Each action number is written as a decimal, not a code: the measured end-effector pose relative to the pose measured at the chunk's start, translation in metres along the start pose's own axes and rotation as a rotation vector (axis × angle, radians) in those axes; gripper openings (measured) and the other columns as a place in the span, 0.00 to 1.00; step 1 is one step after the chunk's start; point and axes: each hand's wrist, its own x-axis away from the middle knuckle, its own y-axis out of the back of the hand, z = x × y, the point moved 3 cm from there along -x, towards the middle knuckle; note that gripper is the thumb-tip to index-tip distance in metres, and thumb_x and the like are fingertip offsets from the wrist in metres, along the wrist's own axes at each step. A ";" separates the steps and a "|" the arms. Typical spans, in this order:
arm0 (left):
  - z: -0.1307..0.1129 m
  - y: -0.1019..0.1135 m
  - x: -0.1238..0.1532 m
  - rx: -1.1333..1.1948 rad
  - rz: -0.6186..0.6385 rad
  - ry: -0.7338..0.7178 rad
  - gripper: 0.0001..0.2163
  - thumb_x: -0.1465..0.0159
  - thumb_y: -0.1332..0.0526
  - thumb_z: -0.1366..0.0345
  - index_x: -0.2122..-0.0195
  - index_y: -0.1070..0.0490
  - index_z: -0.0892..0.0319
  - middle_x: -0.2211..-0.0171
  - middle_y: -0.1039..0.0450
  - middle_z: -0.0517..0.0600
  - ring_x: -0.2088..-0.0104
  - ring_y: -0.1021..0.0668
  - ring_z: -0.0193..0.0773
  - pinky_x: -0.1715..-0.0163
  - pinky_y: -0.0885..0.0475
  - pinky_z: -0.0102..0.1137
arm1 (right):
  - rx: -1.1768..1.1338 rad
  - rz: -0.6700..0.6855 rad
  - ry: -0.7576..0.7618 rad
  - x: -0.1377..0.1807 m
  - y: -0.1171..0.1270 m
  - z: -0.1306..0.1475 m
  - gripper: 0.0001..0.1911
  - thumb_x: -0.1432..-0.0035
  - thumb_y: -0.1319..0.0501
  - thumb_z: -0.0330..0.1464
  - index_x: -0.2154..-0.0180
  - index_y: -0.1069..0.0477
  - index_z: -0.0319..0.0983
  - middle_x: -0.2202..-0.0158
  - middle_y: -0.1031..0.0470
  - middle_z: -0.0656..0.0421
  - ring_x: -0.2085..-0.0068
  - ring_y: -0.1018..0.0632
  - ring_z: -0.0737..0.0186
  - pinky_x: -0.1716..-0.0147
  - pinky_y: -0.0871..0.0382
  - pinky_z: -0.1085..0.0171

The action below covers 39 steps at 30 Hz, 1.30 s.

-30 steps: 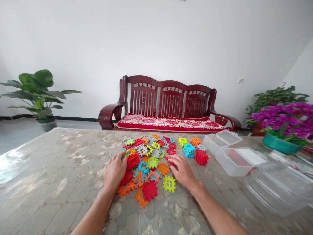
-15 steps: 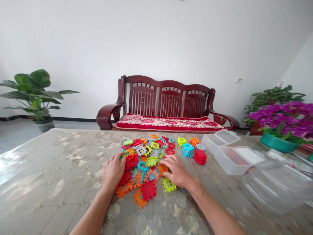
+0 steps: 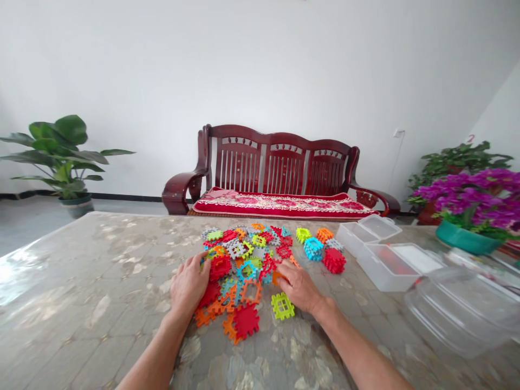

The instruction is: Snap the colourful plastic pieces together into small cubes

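A loose pile of toothed plastic interlocking tiles in red, orange, yellow-green, blue and grey lies on the table. My left hand rests palm down at the pile's left edge, fingers stretched against the red tiles. On the pile's right side, my right hand is closed on an orange tile, mostly hidden by the fingers. Just below that hand lies a yellow-green window tile. A solid red tile is at the pile's near end.
Sorted stacks stand right of the pile, among them a blue stack and a red stack. Farther right are an open clear plastic box, a transparent lid and a flower pot. A wooden bench stands behind the table.
My right hand has shifted slightly and now grips the orange tile, which lay in the pile. Tiles near it have been rearranged, exposing a blue frame tile. My left hand stays put.
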 end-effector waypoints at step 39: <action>-0.001 0.001 0.001 0.001 -0.007 -0.003 0.23 0.34 0.57 0.55 0.44 0.33 0.53 0.46 0.30 0.55 0.46 0.29 0.52 0.48 0.36 0.45 | 0.300 -0.191 -0.430 0.009 0.011 -0.051 0.31 0.47 0.39 0.39 0.42 0.37 0.39 0.51 0.25 0.53 0.51 0.27 0.52 0.52 0.35 0.58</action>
